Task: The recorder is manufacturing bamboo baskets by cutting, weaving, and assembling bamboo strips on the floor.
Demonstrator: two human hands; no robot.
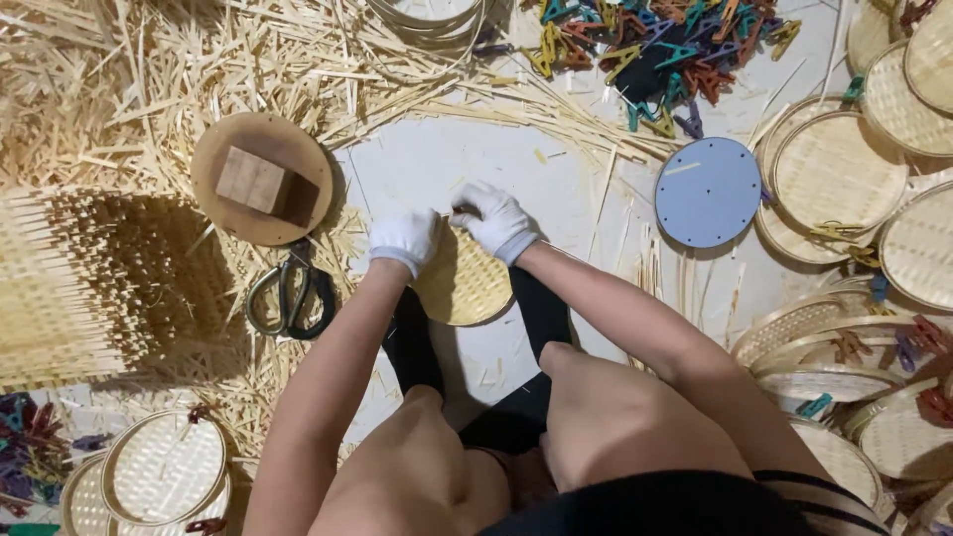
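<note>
Hands in white gloves are working at the far rim of a small round woven bamboo tray (pixel 465 288), which is lying flat on the pale floor (pixel 437 164) between the person's 2 black-socked feet. The left hand (pixel 405 241) is curling closed over the tray's upper left edge, and the right hand (pixel 496 220) is pinching the rim at its top, fingers bunched tight on what looks like a thin strip there; the exact thing pinched is too small to tell. Both hands are touching the tray, so it is lying directly beneath and just toward the body from the 2 grips, neither hand being nearer than the other. Being round, the tray is showing no long axis. Scissors (pixel 290 298) are lying near the left forearm, apart from the tray.
</note>
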